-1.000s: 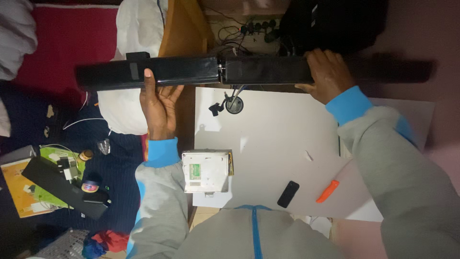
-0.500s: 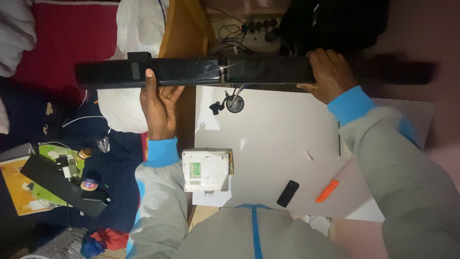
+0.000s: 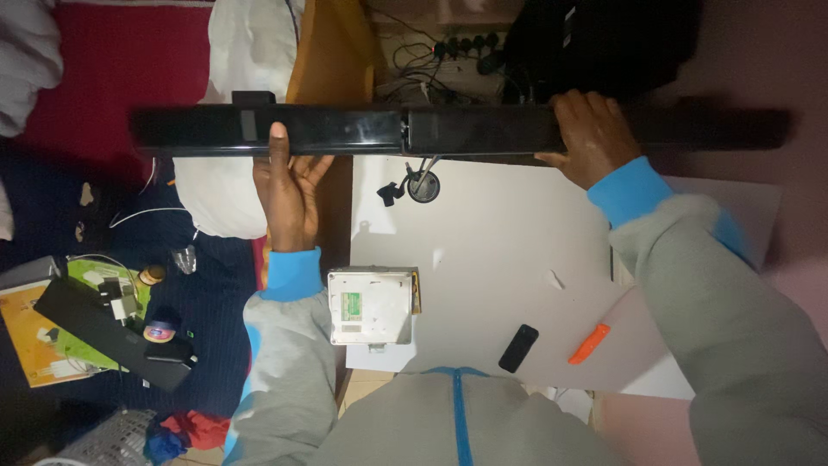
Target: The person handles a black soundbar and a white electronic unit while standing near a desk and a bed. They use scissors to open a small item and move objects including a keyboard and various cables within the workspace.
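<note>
A long glossy black panel, like the edge of a flat screen (image 3: 371, 131), runs across the upper part of the view above a white table (image 3: 509, 259). My left hand (image 3: 287, 185) grips its lower edge left of the middle, thumb up on the black face. My right hand (image 3: 591, 138) holds the same edge further right, fingers wrapped over it. Both sleeves are grey with blue cuffs. The panel's right end blurs into a dark wall.
On the table lie a white box-shaped device (image 3: 373, 305), a black phone (image 3: 517, 348), an orange marker (image 3: 589, 343) and a small black cable end (image 3: 410, 187). A power strip with cables (image 3: 444, 52) sits behind. A laptop (image 3: 112, 332), papers and clutter cover the blue bedding at left.
The panel and both hands have stayed almost still, with only a slight shift; the grip is the same.
</note>
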